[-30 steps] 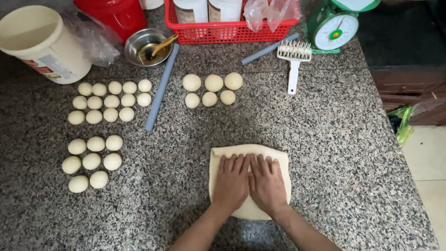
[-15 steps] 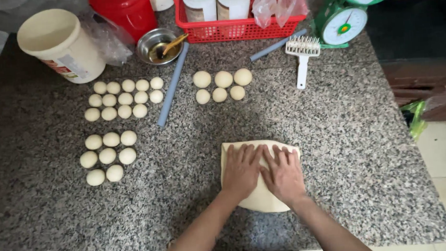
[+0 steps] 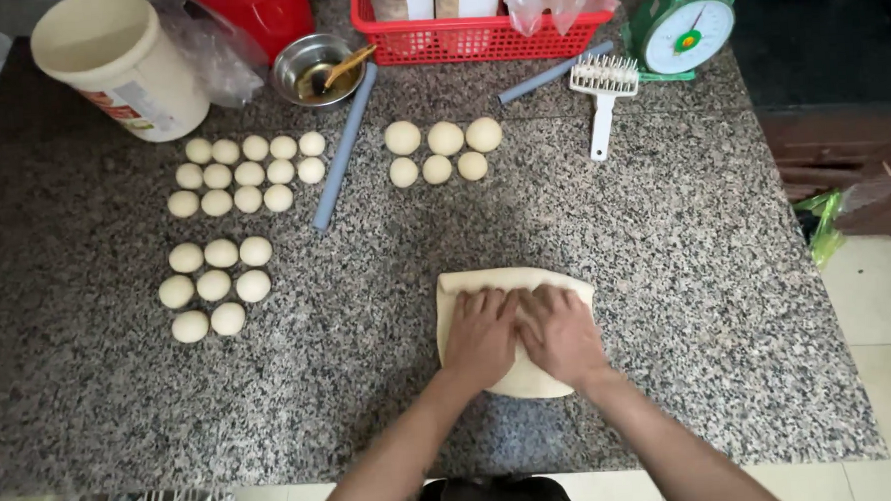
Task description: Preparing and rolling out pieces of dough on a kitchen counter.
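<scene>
A flattened sheet of pale dough [image 3: 515, 281] lies on the speckled granite counter [image 3: 667, 271] near the front edge. My left hand [image 3: 480, 336] and my right hand [image 3: 561, 334] rest side by side on top of it, palms down, fingers curled toward its far edge, pressing on the sheet. The hands cover most of the dough's middle; its far rim and near tip show around them.
Several small dough balls [image 3: 247, 174] sit in groups at the left, with larger ones [image 3: 441, 150] at centre back. Two grey rods [image 3: 344, 147], a white spiked roller [image 3: 604, 91], steel bowl [image 3: 315, 68], cream bucket [image 3: 117, 64], red basket [image 3: 476, 24] and green scale [image 3: 684, 25] line the back.
The view has shifted a little; my hands remain on the dough, their fingers now curled closer to its far edge, and the sheet looks slightly narrower.
</scene>
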